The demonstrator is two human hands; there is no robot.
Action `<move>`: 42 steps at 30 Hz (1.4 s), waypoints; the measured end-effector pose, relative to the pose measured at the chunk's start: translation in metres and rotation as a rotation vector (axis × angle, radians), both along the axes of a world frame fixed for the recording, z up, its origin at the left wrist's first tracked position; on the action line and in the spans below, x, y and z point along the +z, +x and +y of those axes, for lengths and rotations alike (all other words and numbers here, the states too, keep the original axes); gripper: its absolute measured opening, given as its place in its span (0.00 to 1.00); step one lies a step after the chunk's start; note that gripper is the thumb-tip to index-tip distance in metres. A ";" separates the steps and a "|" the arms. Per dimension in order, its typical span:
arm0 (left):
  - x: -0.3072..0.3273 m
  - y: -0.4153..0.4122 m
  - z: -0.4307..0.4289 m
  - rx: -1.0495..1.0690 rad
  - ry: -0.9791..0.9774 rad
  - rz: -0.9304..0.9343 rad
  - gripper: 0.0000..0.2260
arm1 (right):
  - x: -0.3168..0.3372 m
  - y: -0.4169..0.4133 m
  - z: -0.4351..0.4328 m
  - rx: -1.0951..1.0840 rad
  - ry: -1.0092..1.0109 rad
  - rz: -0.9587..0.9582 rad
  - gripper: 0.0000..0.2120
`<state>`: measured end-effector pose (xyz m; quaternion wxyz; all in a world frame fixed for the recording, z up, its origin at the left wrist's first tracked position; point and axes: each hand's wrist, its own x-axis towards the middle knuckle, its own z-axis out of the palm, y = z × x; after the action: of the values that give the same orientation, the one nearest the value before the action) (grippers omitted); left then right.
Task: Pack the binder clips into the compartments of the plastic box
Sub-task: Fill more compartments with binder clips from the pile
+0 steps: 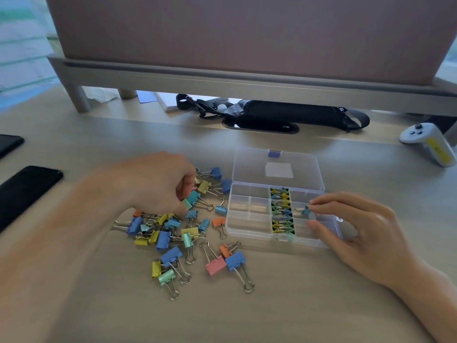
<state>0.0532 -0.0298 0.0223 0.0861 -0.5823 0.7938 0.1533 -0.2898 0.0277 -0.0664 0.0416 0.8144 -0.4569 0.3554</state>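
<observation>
One small blue clip [306, 210] sits pinched in your right hand [366, 226], over the right-hand compartments of the plastic box [249, 220]. Your left hand [153, 184] curls into the loose binder clips [178, 233] left of the box; whether it grips one, I cannot tell. Only the box's middle column [283, 211] looks filled; most clips lie outside.

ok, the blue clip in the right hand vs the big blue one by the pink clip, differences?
Size: the held blue clip is far smaller than the big blue clip. State: the right hand pinches the held one over the plastic box; the big one lies loose on the desk, touching the pink clip. Pose: held handles point left, big ones toward the camera. Both are blue with silver wire handles.
</observation>
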 end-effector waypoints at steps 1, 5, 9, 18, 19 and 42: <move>0.000 0.000 0.000 -0.001 0.004 0.013 0.12 | 0.000 -0.001 0.000 -0.002 -0.001 -0.003 0.16; 0.003 0.006 0.000 -0.011 0.039 0.076 0.12 | 0.000 -0.005 0.001 -0.001 0.004 -0.009 0.15; 0.022 0.000 0.003 -0.104 -0.002 0.257 0.11 | 0.003 -0.004 0.002 -0.002 0.027 -0.027 0.15; -0.018 -0.115 0.013 -0.067 -0.007 0.957 0.04 | 0.014 0.011 0.002 -0.037 0.207 -0.455 0.10; -0.022 -0.121 0.013 -0.065 0.000 0.946 0.05 | 0.013 0.010 0.002 -0.034 0.221 -0.464 0.09; -0.053 -0.141 0.032 -0.043 -0.213 0.826 0.04 | 0.012 0.009 -0.003 -0.061 0.236 -0.325 0.11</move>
<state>-0.0882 0.0021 -0.0307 -0.2967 -0.4610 0.7848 0.2891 -0.2811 0.0251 -0.0542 -0.1178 0.7315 -0.5204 0.4244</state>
